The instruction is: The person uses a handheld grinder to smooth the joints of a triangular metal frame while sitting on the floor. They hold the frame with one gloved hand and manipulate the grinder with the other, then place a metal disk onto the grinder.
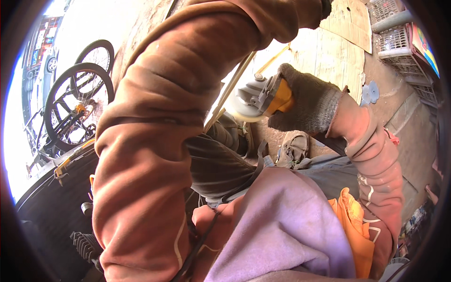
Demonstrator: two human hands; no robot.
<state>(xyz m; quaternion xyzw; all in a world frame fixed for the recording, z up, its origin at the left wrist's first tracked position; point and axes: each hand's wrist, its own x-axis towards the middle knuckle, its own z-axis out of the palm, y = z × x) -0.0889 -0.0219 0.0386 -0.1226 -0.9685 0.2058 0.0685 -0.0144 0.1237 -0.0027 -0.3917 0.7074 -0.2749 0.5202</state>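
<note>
My right hand, in a grey-brown knit work glove, is closed around the yellow body of an angle grinder. The grinder's grey metal head points left, and its pale round wheel sits close beside a long, thin, light-coloured bar. Whether wheel and bar touch, I cannot tell. My left arm, in a reddish-brown sleeve, arches up across the view. Only a dark edge of my left hand shows at the top; its fingers are hidden, as is anything it may hold.
Flat cardboard lies on the ground ahead. Several round grey-blue discs rest right of it, near stacked plastic crates. Bicycle wheels stand at left. My shoe is below the grinder; purple cloth covers my lap.
</note>
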